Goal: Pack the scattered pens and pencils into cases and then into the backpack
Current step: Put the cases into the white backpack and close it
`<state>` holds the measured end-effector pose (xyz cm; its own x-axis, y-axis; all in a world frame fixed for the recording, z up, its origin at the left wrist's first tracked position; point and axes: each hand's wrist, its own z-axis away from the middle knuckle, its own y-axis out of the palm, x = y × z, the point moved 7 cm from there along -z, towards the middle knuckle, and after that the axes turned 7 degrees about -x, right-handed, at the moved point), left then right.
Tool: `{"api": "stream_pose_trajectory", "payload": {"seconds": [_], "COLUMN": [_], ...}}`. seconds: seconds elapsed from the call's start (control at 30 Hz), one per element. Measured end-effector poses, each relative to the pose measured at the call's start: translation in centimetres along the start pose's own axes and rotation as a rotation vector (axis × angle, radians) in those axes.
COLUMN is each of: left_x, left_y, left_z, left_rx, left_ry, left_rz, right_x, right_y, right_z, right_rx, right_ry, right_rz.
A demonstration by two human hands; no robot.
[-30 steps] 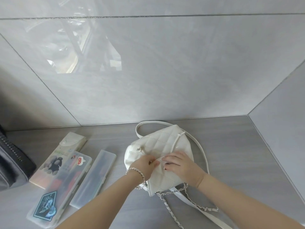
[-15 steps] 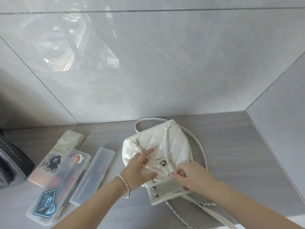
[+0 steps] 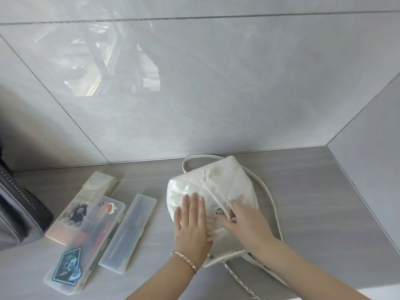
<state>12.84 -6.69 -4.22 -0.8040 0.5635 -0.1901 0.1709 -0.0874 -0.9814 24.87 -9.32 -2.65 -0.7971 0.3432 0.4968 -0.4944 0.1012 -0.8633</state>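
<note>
No brand can be read on the white quilted backpack [image 3: 216,180], which lies flat on the grey table [image 3: 324,202], at about 5 o'clock from the middle of the view. The card case [image 3: 84,204] carries a line of green writing above a picture of a dark plush figure, but the letters are too small to read. The translucent case [image 3: 86,241] just beside it has a red sticker near its far end and a dark blue sticker with a pale drawing near its close end; no words show on them. The plain frosted case [image 3: 129,228] lies at 9 o'clock from the backpack, between it and the sticker case.

The left hand [image 3: 191,224], with a bracelet [image 3: 184,259] on the wrist, lies flat on the backpack, fingers straight and together, pointing to 12 o'clock. The right hand [image 3: 246,224] is curled, and its fingertips pinch the drawstring cord [image 3: 214,195] just at 3 o'clock from the metal snap [image 3: 219,211]. A chain strap [image 3: 238,278] runs out at 6 o'clock, and a dark bag [image 3: 19,213] sits at the 9 o'clock edge
</note>
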Motion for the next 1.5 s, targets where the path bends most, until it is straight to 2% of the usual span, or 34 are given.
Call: {"api": "stream_pose_trajectory", "payload": {"seconds": [0.1, 0.2, 0.27, 0.33, 0.43, 0.53, 0.6, 0.63, 0.7, 0.73, 0.8, 0.83, 0.87, 0.9, 0.97, 1.03, 1.13, 1.2, 1.3, 1.4, 1.5], "left_x": [0.7, 0.9, 1.3, 1.1, 0.7, 0.9, 0.7, 1.0, 1.4, 1.6, 1.7, 1.8, 2.0, 2.3, 2.9, 3.2, 3.2, 2.9, 3.3, 4.9, 7.3], "left_y": [-0.2, -0.7, -0.1, 0.2, 0.0, -1.6, -3.9, -4.7, -4.8, -4.5, -4.0, -3.7, -3.7, -3.9, -4.6, -5.2, -6.1, -6.9, -8.9, -11.6, -12.7], "left_z": [-0.5, -1.2, -1.7, -2.2, -2.9, -3.3, -3.4, -3.3, -3.2, -3.1, -3.3, -3.7, -4.3, -5.0, -6.4, -7.6, -9.2, -9.8, -11.1, -13.3, -14.7], "left_rx": [0.036, 0.109, 0.176, 0.221, 0.224, 0.175, -0.048, -0.105, -0.127, -0.098, -0.051, -0.04, -0.027, -0.027, -0.041, -0.037, -0.029, -0.015, -0.02, -0.067, -0.028], "left_ry": [0.041, 0.084, 0.105, 0.16, 0.246, 0.303, 0.364, 0.347, 0.3, 0.264, 0.18, 0.13, 0.069, 0.01, -0.095, -0.166, -0.214, -0.224, -0.234, -0.239, -0.309], "left_rz": [-0.128, -0.061, -0.103, -0.143, -0.196, -0.194, -0.144, -0.097, 0.139, 0.222, 0.28, 0.288, 0.299, 0.311, 0.352, 0.427, 0.5, 0.491, 0.351, 0.065, -0.015], "right_x": [1.3, 4.3, 6.5, 8.5, 9.9, 9.2, 7.6, 6.8, 5.6, 5.8, 7.6, 7.9, 7.9, 7.4, 5.7, 4.3, 3.7, 3.6, 4.0, 7.0, 9.1], "right_y": [-3.3, -5.4, -6.5, -8.1, -10.5, -12.4, -12.4, -11.8, -10.5, -10.1, -8.8, -7.4, -6.0, -4.4, -1.9, -0.6, -2.5, -3.6, -3.6, -5.1, -6.9], "right_z": [-0.6, -1.6, -2.7, -4.3, -6.9, -8.9, -9.6, -9.5, -8.2, -6.8, -2.9, -1.1, 0.4, 1.2, 1.4, 1.3, -1.0, -2.6, -3.3, -1.0, 1.4], "right_rx": [-0.168, -0.108, -0.064, -0.098, -0.177, -0.341, -0.432, -0.436, -0.508, -0.591, -0.71, -0.655, -0.529, -0.373, -0.075, 0.056, -0.101, -0.068, 0.088, 0.066, -0.058], "right_ry": [0.012, -0.124, -0.237, -0.306, -0.31, -0.241, -0.135, -0.063, -0.015, -0.12, -0.479, -0.65, -0.757, -0.787, -0.687, -0.596, -0.423, -0.36, -0.444, -0.68, -0.791], "right_rz": [-0.102, -0.088, -0.044, -0.043, -0.159, -0.355, -0.471, -0.516, -0.396, -0.257, -0.094, -0.056, -0.017, 0.036, 0.175, 0.328, 0.466, 0.534, 0.632, 0.648, 0.659]}}
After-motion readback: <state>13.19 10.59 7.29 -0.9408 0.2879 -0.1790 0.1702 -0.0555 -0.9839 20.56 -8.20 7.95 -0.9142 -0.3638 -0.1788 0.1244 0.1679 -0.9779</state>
